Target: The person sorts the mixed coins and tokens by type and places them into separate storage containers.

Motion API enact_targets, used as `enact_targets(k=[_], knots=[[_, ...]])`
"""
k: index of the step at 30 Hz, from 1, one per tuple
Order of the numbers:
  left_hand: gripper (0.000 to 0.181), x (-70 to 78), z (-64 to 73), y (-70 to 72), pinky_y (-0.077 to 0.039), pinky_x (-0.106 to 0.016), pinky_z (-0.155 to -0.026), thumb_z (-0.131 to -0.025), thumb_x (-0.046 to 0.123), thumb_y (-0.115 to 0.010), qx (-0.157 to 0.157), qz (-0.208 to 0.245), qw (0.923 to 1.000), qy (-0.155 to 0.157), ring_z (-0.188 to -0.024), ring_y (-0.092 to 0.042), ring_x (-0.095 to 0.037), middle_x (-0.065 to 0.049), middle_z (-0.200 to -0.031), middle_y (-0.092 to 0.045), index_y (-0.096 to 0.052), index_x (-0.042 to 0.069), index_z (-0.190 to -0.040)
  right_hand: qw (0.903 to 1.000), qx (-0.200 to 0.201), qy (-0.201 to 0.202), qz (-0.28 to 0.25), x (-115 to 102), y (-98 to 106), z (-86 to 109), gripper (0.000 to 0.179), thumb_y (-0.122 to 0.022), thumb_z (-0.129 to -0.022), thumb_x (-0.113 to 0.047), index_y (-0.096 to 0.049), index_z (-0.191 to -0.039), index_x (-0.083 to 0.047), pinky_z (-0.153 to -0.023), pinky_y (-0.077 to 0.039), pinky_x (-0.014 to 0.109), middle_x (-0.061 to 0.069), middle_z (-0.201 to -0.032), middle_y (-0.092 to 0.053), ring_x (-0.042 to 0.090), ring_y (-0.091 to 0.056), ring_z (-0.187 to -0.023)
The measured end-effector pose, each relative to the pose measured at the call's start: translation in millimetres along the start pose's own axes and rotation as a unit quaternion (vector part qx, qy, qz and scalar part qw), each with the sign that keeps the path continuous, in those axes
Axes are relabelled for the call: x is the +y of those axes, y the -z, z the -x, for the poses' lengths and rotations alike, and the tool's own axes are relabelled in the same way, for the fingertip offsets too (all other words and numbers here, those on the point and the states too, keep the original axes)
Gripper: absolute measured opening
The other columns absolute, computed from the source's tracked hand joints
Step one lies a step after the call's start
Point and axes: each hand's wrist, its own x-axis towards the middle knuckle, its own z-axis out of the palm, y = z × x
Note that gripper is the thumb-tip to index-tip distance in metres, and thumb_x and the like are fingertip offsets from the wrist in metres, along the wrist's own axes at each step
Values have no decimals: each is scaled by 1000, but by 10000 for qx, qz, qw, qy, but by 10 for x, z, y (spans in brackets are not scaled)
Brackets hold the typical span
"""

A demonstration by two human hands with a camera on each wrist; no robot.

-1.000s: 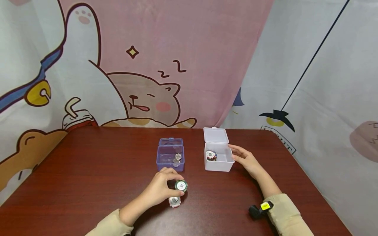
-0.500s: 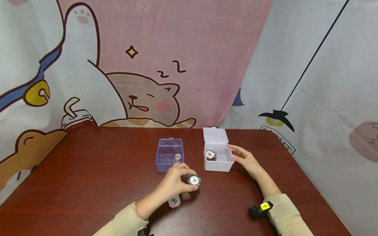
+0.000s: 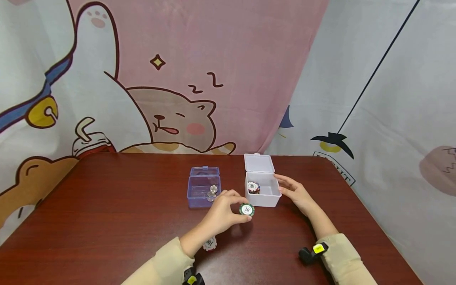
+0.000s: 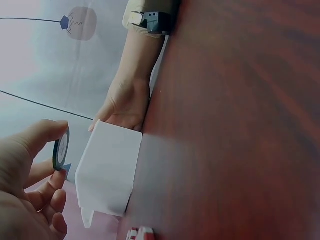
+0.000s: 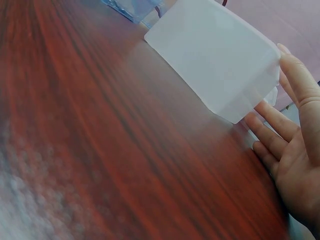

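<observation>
Between thumb and fingertips, my left hand [image 3: 222, 214] pinches a green-edged poker chip [image 3: 247, 209] marked 20, held above the table just in front of the white box. The left wrist view shows the chip [image 4: 61, 149] from its side. The white plastic box [image 3: 263, 200] stands with its lid up; a small pile of poker chips [image 3: 253, 187] lies at its left inside. My right hand [image 3: 298, 196] touches the box's right side with fairly straight fingers. A white poker chip [image 3: 210, 244] marked 100 lies on the table, partly hidden by my left wrist.
Left of the white box stands a translucent blue box [image 3: 199, 202], lid up, with several silver coins [image 3: 211, 195] inside. All rests on a dark red wooden table [image 3: 107, 213], with a printed curtain [image 3: 256, 79] behind its far edge.
My left hand has carried the green chip right and away from me, from near the 100 chip to the front of the white box. My right hand stays by the box.
</observation>
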Motion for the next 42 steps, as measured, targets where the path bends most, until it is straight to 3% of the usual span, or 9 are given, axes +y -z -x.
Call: enact_targets(k=[13,21,29,37,42], knots=[[38,54,-183,-137,-39,-27,-72,-68,20,-87,309,83,9995,79,-86,-51,-18,6,-90,-62,-75,9,-102,9999,-4,-96,-49,-22,-8,-1,47,-58,-95,-5,-45,-140,0,-87,-43,19,24,-138,-46,39,-43,-124],[42,68,-324,-177,-39,-26,-73,-67,19,-87,561,84,9983,125,-86,-50,-16,3,-93,-63,-75,7,-105,10000,-66,-50,-13,-283,-71,67,46,-55,-94,0,-42,-138,7,-86,-43,19,30,-136,-45,44,-44,-121],[38,81,-501,-176,-37,-26,-69,-68,18,-87,868,148,9961,101,-84,-50,-27,0,-90,-62,-75,5,-101,10000,-55,-60,-1,-303,-60,66,47,-57,-94,-3,-44,-138,5,-87,-43,20,27,-135,-47,32,-48,-118],[39,47,-679,-186,-38,-25,-68,-69,20,-87,1048,-50,9940,319,-85,-48,-18,0,-93,-63,-75,7,-103,10000,-57,-59,-1,-303,-55,70,47,-57,-94,-2,-44,-138,6,-87,-43,19,27,-137,-46,25,-48,-118],[39,-10,-767,-216,-41,-30,-74,-70,22,-86,1060,-257,9928,490,-91,-50,-20,-1,-95,-63,-75,8,-104,10000,-76,-5,-16,-218,-36,46,46,-56,-94,-1,-43,-138,7,-87,-43,18,29,-137,-45,19,-48,-117]])
